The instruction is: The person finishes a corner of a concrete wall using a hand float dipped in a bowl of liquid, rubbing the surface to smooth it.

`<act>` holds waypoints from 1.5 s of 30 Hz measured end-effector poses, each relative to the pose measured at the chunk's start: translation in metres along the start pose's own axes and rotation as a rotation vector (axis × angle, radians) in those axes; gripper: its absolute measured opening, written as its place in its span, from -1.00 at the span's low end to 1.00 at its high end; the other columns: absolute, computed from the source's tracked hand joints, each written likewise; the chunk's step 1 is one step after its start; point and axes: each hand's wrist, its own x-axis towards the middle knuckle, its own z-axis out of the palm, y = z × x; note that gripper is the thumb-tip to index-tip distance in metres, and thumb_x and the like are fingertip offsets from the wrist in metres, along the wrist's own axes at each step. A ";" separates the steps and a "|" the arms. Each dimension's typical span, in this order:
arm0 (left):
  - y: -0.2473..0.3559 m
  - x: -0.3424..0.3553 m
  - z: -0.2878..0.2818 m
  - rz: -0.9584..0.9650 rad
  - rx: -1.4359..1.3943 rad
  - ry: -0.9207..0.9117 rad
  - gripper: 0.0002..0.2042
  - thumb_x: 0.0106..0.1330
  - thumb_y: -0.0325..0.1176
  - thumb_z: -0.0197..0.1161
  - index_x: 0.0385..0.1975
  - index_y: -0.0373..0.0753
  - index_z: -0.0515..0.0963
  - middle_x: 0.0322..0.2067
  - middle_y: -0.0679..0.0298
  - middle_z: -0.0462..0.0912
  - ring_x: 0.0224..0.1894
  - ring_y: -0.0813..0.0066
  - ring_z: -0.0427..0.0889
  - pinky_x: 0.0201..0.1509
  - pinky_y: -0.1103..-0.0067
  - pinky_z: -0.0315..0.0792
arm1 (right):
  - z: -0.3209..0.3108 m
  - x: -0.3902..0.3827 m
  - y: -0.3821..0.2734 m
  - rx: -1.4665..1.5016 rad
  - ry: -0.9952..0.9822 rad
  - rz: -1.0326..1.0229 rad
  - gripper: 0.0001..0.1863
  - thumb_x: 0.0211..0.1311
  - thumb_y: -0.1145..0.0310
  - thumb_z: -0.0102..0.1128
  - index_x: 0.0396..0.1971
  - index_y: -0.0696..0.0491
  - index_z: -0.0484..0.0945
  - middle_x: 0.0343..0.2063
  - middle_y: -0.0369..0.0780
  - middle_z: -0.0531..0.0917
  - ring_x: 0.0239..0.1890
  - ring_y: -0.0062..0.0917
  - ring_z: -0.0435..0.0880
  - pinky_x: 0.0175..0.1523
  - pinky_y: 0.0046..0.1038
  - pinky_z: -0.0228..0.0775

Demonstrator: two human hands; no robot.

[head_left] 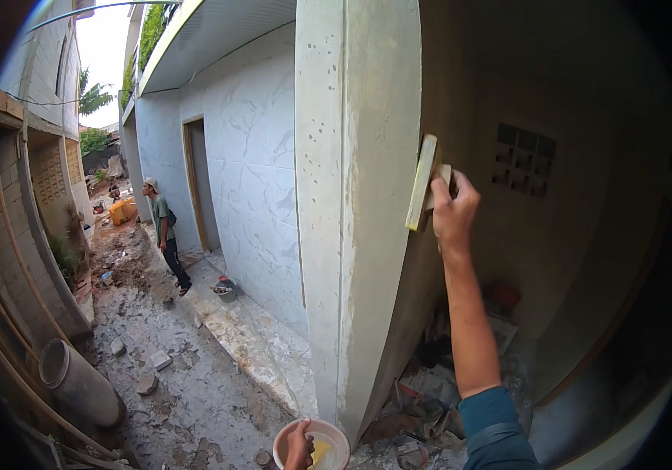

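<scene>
My right hand [455, 205] grips the block handle of a rectangular float [422, 182] with a pale yellow pad, held upright at the right edge of a grey plastered column [367, 235]. At the bottom, my left hand [298, 448] grips a pale pinkish plastic bowl [334, 444] by its rim; something yellow [321, 452] lies inside it.
A person [165, 232] in a cap stands by a marble-patterned wall [257, 157] and doorway. The muddy path [179, 376] holds stone pieces, a bucket [226, 293] and a grey cylinder [77, 376]. Clutter [414, 423] lies in the dim room at right, below a vent block wall [524, 157].
</scene>
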 end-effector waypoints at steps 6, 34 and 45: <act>0.024 -0.010 0.010 0.100 0.264 -0.086 -0.49 0.20 0.19 0.13 -0.84 -0.03 0.32 -0.85 0.41 0.25 -0.83 0.53 0.15 -0.75 0.54 -0.02 | -0.101 -0.206 0.088 -0.068 -0.117 0.575 -0.76 0.18 0.48 0.19 -0.19 0.29 0.57 -0.33 -0.23 0.67 -0.24 -0.63 0.62 -0.10 -0.54 0.44; -0.020 0.018 0.011 -0.090 -0.149 -0.186 -0.66 0.23 0.01 0.20 -0.28 -0.14 0.45 -0.68 0.40 0.26 -0.77 0.64 0.15 -0.75 0.60 -0.02 | -0.069 -0.155 -0.014 -0.748 -1.294 -0.912 -0.82 -0.09 0.46 0.18 -0.43 0.19 0.49 -0.55 -0.23 0.40 -0.44 -0.46 0.50 -0.41 -0.47 0.38; -0.031 0.020 0.001 -0.060 -0.146 -0.118 -0.67 0.19 0.00 0.26 -0.36 -0.15 0.47 -0.67 0.41 0.28 -0.75 0.65 0.14 -0.69 0.65 0.02 | 0.009 0.123 -0.136 -1.207 -0.389 -1.072 -0.67 0.19 0.17 0.15 -0.16 0.08 0.55 -0.28 -0.21 0.58 -0.26 -0.23 0.64 -0.22 -0.21 0.52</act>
